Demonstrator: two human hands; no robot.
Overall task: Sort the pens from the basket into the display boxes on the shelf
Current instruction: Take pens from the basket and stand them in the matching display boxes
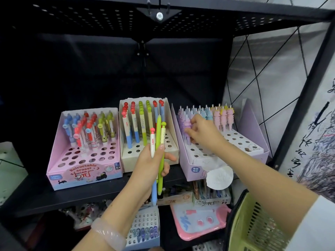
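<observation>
Head view. The left hand (pixel 151 163) is gripping a small bunch of pens (pixel 158 153) upright, fingers wrapped round the barrels and thumb pressing across the front; this is likely serving as a holding stock so the other hand can work freely. In the bunch: a white pen with a pink cap (pixel 152 142), a plain green pen (pixel 159 154) and one with a green ball top (pixel 163 132). A blue tip is sticking out below the palm.

The right hand (pixel 201 132) is reaching into the purple box (pixel 192 166) on the shelf (pixel 72 194), fingers curling round a purple pen (pixel 187 129) at the left rows, apparently seating it in a hole beside pens of the same colour. Whether the tip is already in a hole cannot be told; the fingers are hiding it.

The cream box (pixel 126 160), middle, and the pink box (pixel 81 171), left, are each standing with front holes unfilled, probably awaiting the held pens. The green basket (pixel 253 229) is sitting at lower right, near the right forearm; its contents are not visible.
</observation>
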